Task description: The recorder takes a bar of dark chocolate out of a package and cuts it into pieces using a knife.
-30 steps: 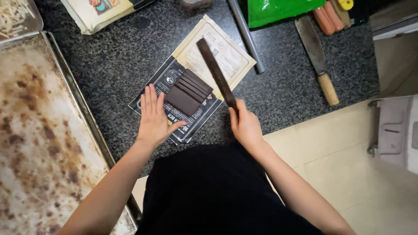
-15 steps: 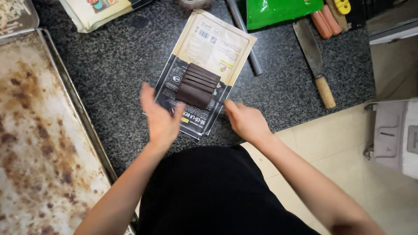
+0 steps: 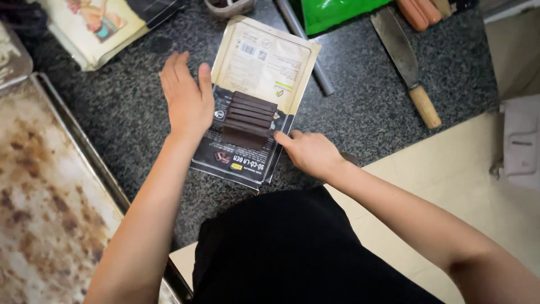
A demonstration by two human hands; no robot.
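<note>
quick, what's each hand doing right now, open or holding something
Left hand: open and flat, holding nothing, beside the chocolate bars on the wrapper.
Right hand: loosely curled, fingertips at the wrapper's edge; whether it holds anything cannot be told.

We see a dark brown chocolate slab [image 3: 247,115], scored into long parallel bars, lying flat on an opened wrapper [image 3: 256,84] near the middle of the speckled dark table [image 3: 360,107]. The wrapper is spread flat, cream at its far half and black at the near half, tilted slightly to our right. The slab sits across the seam between those two halves.
</note>
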